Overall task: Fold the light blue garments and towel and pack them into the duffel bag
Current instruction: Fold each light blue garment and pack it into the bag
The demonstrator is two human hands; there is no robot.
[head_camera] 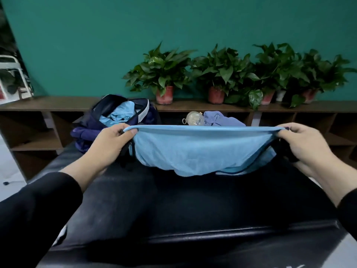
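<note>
A light blue garment (pixel 201 149) with dark trim hangs stretched between my two hands above the black padded bench (pixel 173 209). My left hand (pixel 114 140) pinches its top left corner and my right hand (pixel 303 142) pinches its top right corner. Its lower edge sags onto the bench. Behind my left hand, at the bench's far left, the dark navy duffel bag (pixel 90 124) lies open with light blue cloth (pixel 119 113) inside it. A crumpled lavender-blue cloth (pixel 220 118) lies at the far end of the bench.
A clear round plastic bottle (pixel 194 118) lies next to the crumpled cloth. A brown shelf unit (pixel 48 105) runs along the teal wall, carrying several potted plants (pixel 164 74). A white chair (pixel 11 74) stands at the far left.
</note>
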